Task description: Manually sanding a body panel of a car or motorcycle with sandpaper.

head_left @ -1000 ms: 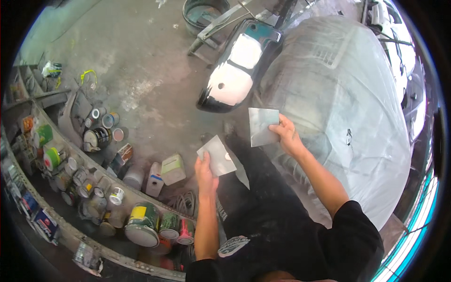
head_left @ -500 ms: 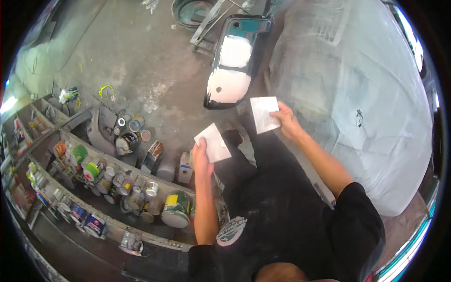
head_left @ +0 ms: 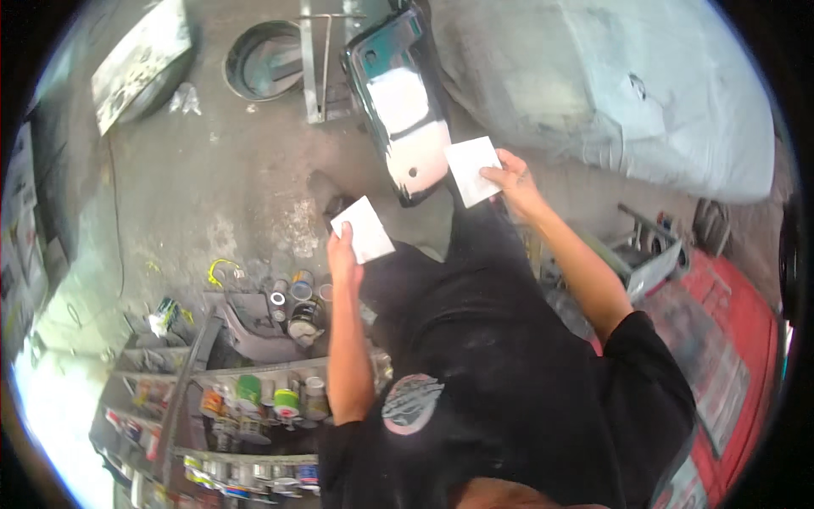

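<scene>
My left hand (head_left: pixel 342 257) pinches a square white sheet (head_left: pixel 368 232) by its edge, thumb on top. My right hand (head_left: pixel 515 181) grips a second white sheet (head_left: pixel 471 166), held a little farther out, with the thumb across its face. The sheets are apart from each other, and their material is not clear. Just beyond the right sheet lies a long glossy black car body part (head_left: pixel 407 127), with white and pale pink patches and a round hole near its close end. Neither hand touches it.
A metal stand (head_left: pixel 315 76) and a round dark tub (head_left: pixel 263 61) are beyond the hands. Shelves of cans and jars (head_left: pixel 254 399) stand at left, with loose cans (head_left: pixel 303 318) beside them. A covered car (head_left: pixel 610 93) is at far right; a red panel (head_left: pixel 721 314) lies nearer.
The view has turned, so the shelves sit lower and the red panel shows at right. My right hand and its sheet have come nearer the body part. Both hands keep their sheets.
</scene>
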`<state>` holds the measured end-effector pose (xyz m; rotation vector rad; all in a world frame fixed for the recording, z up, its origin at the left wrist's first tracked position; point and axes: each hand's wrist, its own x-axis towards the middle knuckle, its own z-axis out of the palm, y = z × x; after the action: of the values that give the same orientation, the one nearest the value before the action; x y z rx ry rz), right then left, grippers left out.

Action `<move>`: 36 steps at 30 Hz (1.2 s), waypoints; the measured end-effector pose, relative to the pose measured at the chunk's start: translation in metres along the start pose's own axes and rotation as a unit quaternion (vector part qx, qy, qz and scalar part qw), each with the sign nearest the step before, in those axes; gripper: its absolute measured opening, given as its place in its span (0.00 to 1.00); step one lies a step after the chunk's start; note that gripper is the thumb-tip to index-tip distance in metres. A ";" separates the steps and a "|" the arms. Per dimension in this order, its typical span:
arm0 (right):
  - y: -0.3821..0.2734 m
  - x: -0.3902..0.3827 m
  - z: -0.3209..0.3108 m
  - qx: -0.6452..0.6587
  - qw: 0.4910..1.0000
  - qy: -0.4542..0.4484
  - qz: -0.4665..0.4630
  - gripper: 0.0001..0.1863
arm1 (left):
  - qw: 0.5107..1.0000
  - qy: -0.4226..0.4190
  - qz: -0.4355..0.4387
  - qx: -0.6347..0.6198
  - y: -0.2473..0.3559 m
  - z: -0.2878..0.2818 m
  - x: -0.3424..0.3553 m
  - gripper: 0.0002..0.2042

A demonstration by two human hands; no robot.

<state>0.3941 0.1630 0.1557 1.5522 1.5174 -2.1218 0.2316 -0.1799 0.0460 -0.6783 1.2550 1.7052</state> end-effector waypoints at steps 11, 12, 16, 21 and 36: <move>0.107 -0.059 0.087 0.135 0.962 0.235 -0.025 0.15 | 0.954 -0.096 -0.116 0.258 0.082 -0.037 0.040 0.18; 0.111 -0.058 0.089 0.141 0.958 0.248 -0.030 0.15 | 0.947 -0.106 -0.118 0.278 0.083 -0.033 0.042 0.18; 0.115 -0.051 0.102 0.161 0.950 0.267 -0.024 0.17 | 0.925 -0.122 -0.154 0.325 0.088 -0.040 0.044 0.17; 0.105 -0.038 0.138 0.159 0.918 0.363 -0.015 0.20 | 0.876 -0.141 -0.212 0.410 0.108 -0.053 0.069 0.18; 0.087 -0.003 0.192 0.225 0.852 0.467 0.066 0.16 | 0.853 -0.152 -0.223 0.447 0.256 -0.078 0.184 0.18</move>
<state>0.3194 -0.0257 0.0981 3.0552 0.9820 -1.7626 -0.0852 -0.2160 -0.0158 -0.0956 1.3437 0.6676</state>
